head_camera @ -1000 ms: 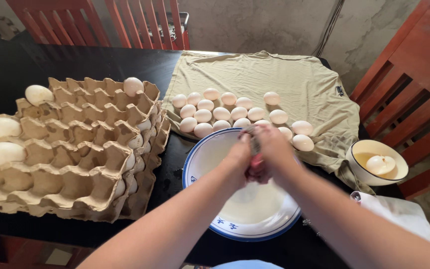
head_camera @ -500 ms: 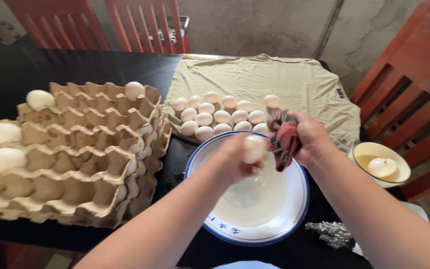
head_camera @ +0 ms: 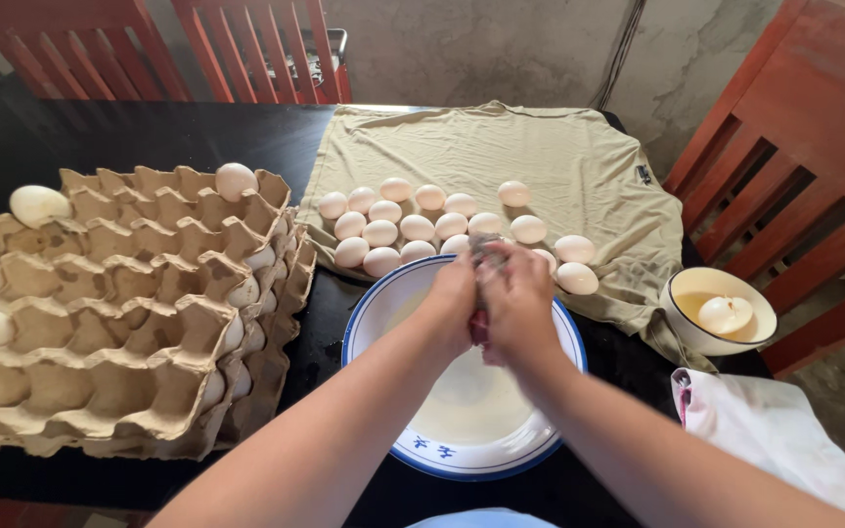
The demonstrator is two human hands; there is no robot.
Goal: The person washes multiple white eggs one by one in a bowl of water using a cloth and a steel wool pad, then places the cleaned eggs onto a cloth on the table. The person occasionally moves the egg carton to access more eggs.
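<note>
Both bare forearms reach forward and converge. The left hand and right hand press together, fingers curled closed around something mostly hidden between them.

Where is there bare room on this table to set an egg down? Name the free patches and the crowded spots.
Free: the far half of the beige cloth beyond the eggs, and the dark table behind the egg trays. Crowded: the blue-rimmed bowl under the left hand and right hand, and the small bowl beside the white cloth.
</note>
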